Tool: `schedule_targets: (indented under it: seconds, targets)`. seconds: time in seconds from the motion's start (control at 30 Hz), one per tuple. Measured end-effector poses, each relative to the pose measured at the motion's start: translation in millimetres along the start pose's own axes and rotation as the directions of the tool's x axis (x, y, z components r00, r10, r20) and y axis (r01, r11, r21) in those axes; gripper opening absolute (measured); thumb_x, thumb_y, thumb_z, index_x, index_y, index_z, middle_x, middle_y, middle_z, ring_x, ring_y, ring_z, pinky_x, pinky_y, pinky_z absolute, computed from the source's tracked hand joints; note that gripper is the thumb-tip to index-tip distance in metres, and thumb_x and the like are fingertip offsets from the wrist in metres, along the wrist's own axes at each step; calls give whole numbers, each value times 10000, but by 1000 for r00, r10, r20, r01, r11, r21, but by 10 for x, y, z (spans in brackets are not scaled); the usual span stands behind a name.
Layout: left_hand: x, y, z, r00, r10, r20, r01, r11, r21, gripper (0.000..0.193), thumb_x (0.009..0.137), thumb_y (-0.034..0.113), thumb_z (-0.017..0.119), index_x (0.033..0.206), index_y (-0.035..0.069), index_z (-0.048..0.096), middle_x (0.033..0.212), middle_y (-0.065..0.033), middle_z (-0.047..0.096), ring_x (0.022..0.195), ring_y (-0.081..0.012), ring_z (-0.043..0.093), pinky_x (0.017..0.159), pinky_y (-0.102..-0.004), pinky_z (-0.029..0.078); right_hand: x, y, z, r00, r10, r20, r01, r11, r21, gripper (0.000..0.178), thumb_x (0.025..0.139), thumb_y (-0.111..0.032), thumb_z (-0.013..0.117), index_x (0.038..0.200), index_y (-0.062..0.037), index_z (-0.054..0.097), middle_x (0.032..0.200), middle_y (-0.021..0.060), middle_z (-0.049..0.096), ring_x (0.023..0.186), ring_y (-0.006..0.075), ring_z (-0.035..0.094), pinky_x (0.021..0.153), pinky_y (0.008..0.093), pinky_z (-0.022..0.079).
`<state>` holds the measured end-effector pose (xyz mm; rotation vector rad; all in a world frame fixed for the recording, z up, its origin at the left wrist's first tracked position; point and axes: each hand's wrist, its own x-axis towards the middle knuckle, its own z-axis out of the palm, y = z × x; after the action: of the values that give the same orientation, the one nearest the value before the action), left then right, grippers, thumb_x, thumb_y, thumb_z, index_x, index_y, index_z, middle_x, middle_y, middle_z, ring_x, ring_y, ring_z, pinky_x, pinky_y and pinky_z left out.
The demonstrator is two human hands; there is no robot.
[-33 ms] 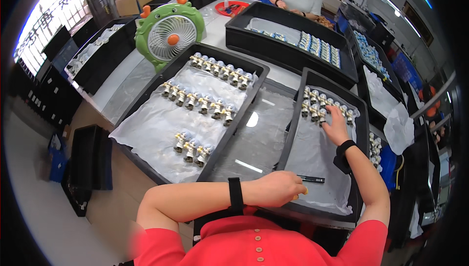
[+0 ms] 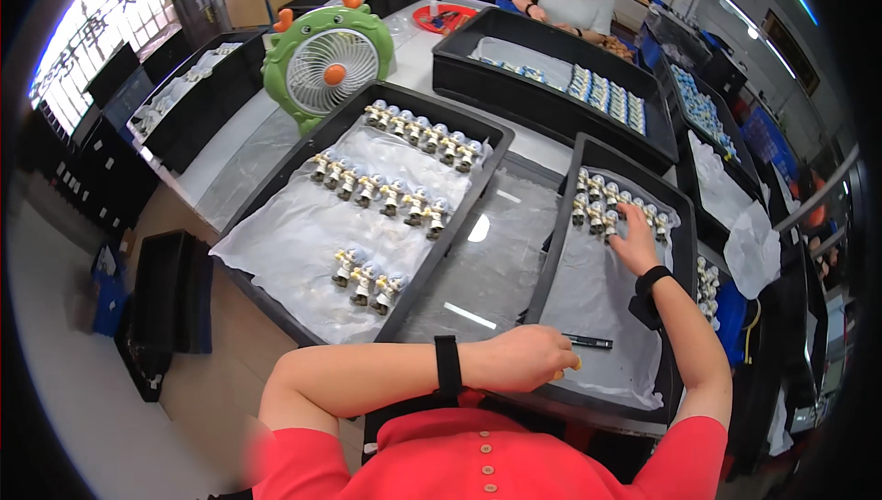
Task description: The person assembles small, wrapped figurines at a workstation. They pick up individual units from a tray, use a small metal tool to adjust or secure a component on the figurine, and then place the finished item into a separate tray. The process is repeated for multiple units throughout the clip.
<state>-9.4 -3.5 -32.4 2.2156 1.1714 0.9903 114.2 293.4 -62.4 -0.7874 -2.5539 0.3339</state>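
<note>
At left, the green fan [image 2: 334,74] stands just beyond the left tray [image 2: 466,204]; this black tray carries spaced figurines [image 2: 390,195] on a rumpled white liner [image 2: 285,224], in two long rows toward its far end and a group of three nearer the person; a strip of desk [image 2: 478,266] separates it from the right tray [image 2: 554,243].

The left hand [image 2: 522,358] is at the near-left corner of the right tray; its grip is narrow, curled on a small yellow piece [image 2: 558,375] that the fingers mostly hide; a black pen [image 2: 593,342] lies just beside it on the pale sheet [image 2: 597,298]; keep this hand low and clear of the pen.

Farther right, the right hand [image 2: 636,245] is at the far end of the right tray, where close-set figurines [image 2: 595,215] form two rows; its grip is narrow, fingertips at the nearer row; whether it holds a figurine or only touches one cannot be told; handle each figurine singly, by the body; approach from above, to spare its neighbours; keep facing and spacing even; avoid creases beneath, which could tilt a figurine.
</note>
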Motion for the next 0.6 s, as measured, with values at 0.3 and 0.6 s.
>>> schedule_targets:
  seconds: [0.3,0.6]
  targets:
    - [-16,0,14,998,-16,63,17,1000,-7,228,790,96,621,998,3,619,923,-151,624,911,-318,593,785,-396,479,86,179,188,972,152,181,-158,987,19,672,645,-111,695,1262,0,453,1211,202,491,1127,360,500,971,387,413]
    - [84,46,-165,957,-259,-127,197,909,-367,247,853,7,560,1093,-2,614,970,-133,642,900,-254,634,782,-333,500,-97,-470,-240,952,239,193,-296,880,372,632,646,-210,794,1158,-7,484,1101,104,543,882,169,571,727,296,492]
